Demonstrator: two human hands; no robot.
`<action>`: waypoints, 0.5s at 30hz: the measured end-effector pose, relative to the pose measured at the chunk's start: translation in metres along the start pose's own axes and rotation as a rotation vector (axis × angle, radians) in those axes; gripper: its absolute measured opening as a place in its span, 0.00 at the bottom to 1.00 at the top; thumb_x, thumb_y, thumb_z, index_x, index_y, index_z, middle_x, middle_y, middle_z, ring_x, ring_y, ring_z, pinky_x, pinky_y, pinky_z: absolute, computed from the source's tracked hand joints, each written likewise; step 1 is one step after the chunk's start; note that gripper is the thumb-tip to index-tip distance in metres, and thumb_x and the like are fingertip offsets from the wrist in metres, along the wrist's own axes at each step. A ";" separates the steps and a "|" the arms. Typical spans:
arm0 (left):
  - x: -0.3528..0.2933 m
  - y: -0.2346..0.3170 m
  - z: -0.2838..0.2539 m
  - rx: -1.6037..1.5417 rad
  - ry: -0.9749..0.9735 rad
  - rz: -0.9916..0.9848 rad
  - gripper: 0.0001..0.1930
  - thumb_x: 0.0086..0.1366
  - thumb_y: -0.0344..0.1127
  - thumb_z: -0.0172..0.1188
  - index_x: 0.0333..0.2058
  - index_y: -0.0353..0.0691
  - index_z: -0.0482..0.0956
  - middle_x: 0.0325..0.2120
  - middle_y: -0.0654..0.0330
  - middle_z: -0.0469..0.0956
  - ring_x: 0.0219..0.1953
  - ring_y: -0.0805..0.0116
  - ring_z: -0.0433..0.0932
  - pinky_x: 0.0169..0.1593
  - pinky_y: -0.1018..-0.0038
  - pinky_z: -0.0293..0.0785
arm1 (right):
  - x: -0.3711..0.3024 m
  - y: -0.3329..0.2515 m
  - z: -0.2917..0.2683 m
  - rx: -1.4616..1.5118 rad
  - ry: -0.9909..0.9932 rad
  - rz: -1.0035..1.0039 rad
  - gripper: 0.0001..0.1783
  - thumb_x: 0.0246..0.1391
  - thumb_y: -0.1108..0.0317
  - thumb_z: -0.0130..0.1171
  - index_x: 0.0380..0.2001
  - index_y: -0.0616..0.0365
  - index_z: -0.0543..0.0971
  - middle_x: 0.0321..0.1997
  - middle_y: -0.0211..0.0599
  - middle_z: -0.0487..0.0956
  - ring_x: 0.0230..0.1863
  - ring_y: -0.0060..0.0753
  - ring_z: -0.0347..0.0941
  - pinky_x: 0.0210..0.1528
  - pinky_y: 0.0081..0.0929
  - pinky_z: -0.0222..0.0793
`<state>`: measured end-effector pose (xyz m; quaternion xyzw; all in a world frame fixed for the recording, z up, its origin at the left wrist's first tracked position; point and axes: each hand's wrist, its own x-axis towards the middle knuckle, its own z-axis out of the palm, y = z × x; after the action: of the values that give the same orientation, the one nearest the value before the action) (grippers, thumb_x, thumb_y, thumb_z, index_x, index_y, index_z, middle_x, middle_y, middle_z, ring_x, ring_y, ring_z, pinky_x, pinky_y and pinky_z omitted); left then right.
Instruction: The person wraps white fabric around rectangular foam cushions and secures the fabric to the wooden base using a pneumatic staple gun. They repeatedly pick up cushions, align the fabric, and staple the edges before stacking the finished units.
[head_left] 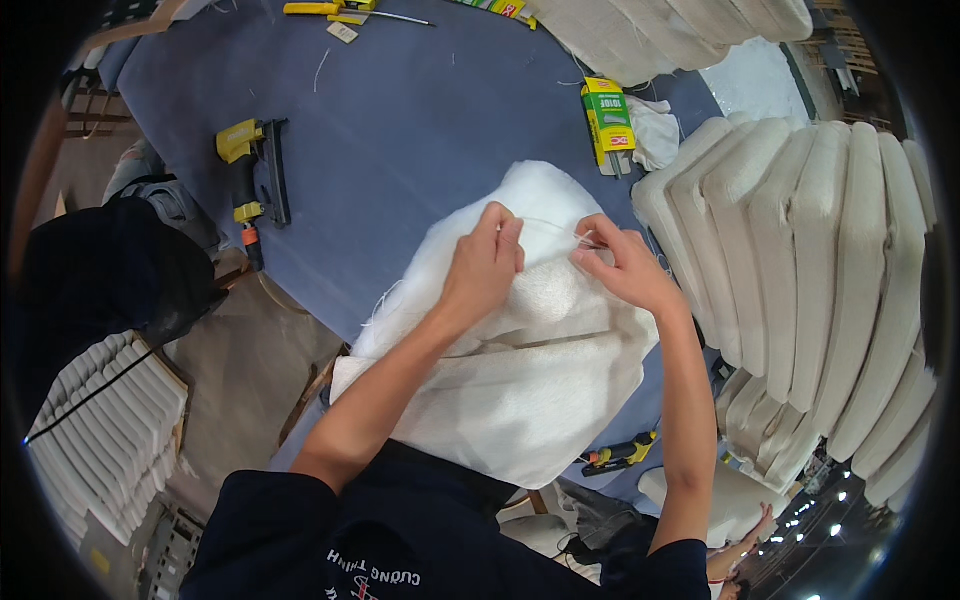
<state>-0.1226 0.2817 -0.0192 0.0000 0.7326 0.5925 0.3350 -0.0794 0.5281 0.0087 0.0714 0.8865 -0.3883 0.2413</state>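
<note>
A thin white cord (pixel 548 224) stretches between my two hands, above a padded white piece. My left hand (pixel 484 262) is closed in a pinch at the cord's left end. My right hand (pixel 632 264) pinches it on the right, where a short loop shows at the fingertips. Beneath them lies fluffy white wadding (pixel 545 185), spread toward the far side. Off-white woven fabric (pixel 500 410) covers the nearer part, with a fold running across it. Loose threads hang from the left edge.
On the blue-grey table (pixel 400 110) lie a yellow-black staple gun (pixel 258 180), a screwdriver (pixel 335 10) and a green-yellow staple box (pixel 608 122). Another air tool (pixel 620 455) lies at lower right. Stacked beige cushions (pixel 790 270) stand on the right. A dark-clothed person (pixel 110 270) is at left.
</note>
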 end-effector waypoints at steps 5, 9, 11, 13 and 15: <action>0.001 -0.007 -0.003 0.272 -0.249 -0.068 0.19 0.81 0.44 0.52 0.36 0.36 0.80 0.24 0.58 0.80 0.25 0.63 0.76 0.35 0.62 0.72 | 0.005 0.015 -0.003 -0.184 -0.142 -0.103 0.18 0.65 0.51 0.67 0.44 0.55 0.86 0.34 0.37 0.82 0.37 0.42 0.77 0.53 0.41 0.67; 0.015 0.004 -0.002 0.360 -0.129 0.115 0.17 0.78 0.45 0.56 0.35 0.37 0.84 0.25 0.54 0.82 0.26 0.56 0.77 0.36 0.60 0.73 | 0.025 0.027 -0.005 0.107 -0.002 -0.071 0.20 0.65 0.50 0.67 0.41 0.58 0.85 0.30 0.39 0.80 0.32 0.40 0.75 0.41 0.40 0.69; 0.048 -0.007 0.007 0.326 0.180 0.252 0.16 0.77 0.44 0.58 0.35 0.38 0.84 0.25 0.52 0.82 0.26 0.53 0.77 0.36 0.59 0.73 | 0.054 0.022 0.010 0.126 0.208 -0.038 0.21 0.65 0.50 0.67 0.39 0.60 0.84 0.28 0.39 0.79 0.30 0.38 0.73 0.38 0.37 0.69; 0.089 -0.014 0.008 0.333 0.261 0.233 0.16 0.76 0.45 0.59 0.35 0.38 0.84 0.23 0.52 0.82 0.26 0.53 0.78 0.37 0.58 0.73 | 0.086 0.030 0.040 0.034 0.466 -0.023 0.21 0.65 0.50 0.67 0.38 0.61 0.83 0.28 0.40 0.77 0.29 0.35 0.70 0.36 0.33 0.68; 0.117 -0.022 0.003 0.342 0.236 0.172 0.17 0.76 0.46 0.59 0.34 0.38 0.84 0.23 0.52 0.82 0.27 0.53 0.79 0.37 0.58 0.74 | 0.103 0.041 0.045 0.121 0.402 0.104 0.22 0.65 0.49 0.68 0.35 0.61 0.83 0.27 0.41 0.78 0.28 0.37 0.71 0.36 0.36 0.69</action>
<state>-0.2034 0.3242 -0.0955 0.0499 0.8538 0.4821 0.1900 -0.1402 0.5179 -0.0944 0.2075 0.8870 -0.4057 0.0744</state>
